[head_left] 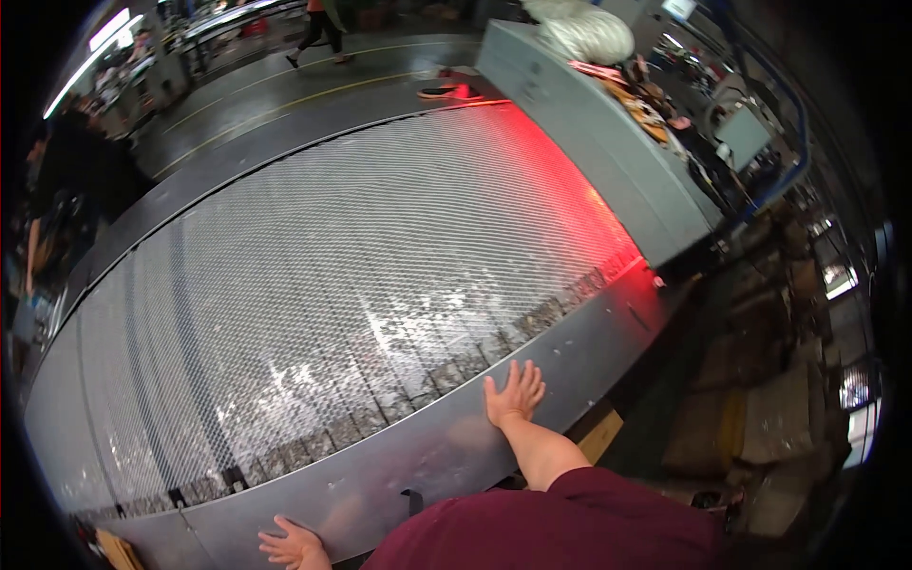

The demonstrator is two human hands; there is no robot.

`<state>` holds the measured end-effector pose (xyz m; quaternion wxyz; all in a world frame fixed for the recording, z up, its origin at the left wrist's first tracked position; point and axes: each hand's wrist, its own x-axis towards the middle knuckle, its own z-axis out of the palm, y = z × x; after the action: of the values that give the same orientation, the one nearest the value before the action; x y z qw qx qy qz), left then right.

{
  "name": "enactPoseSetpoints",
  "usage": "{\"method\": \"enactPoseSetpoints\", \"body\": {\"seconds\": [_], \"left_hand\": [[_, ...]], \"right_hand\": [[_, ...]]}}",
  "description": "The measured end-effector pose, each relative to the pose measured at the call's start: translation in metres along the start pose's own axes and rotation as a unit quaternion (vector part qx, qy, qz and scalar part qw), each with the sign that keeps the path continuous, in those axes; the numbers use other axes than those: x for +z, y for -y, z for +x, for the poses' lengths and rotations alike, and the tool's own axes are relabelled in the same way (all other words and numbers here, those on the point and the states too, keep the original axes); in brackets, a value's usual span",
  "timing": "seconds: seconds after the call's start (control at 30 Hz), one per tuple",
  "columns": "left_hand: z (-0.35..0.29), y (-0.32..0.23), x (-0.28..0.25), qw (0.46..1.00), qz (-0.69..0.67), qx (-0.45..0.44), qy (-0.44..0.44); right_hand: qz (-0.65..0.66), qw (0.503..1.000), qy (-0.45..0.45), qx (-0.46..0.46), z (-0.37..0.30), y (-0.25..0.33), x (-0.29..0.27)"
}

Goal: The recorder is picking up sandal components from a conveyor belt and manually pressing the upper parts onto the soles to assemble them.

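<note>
Leaning forward could slip the right hand point(514, 395), spread and empty like the left hand point(296, 546), onto the mesh belt point(332, 247).

The bottom edge cuts off the left hand point(296, 547) near the wrist, and the top edge cuts off a walking person point(319, 25). A grey metal box point(594, 142) hides one end of the mesh belt point(332, 247).

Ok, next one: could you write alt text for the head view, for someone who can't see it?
Two bare, empty hands, the left hand and the right hand, appear to rest spread on the metal ledge beside a wide silver mesh belt. At upper right, red light glows where it meets a grey housing.
</note>
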<state>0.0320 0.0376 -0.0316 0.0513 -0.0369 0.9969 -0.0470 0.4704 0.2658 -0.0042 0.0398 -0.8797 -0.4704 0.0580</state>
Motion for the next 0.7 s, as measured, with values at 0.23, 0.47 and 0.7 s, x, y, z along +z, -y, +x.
{"method": "enactPoseSetpoints", "body": {"seconds": [0.23,0.47,0.7], "left_hand": [[-0.046,-0.007,-0.053,0.996,-0.003,0.077,-0.041],[-0.058,-0.007,-0.066,0.995,-0.035,0.078,-0.042],[-0.014,0.008,0.015,0.994,-0.074,0.062,-0.044]], "right_hand": [[0.027,0.999,0.030,-0.016,0.003,0.003,0.000],[0.045,0.998,0.049,-0.010,0.011,-0.006,-0.006],[0.043,0.992,0.120,-0.024,0.019,-0.014,-0.014]]}}
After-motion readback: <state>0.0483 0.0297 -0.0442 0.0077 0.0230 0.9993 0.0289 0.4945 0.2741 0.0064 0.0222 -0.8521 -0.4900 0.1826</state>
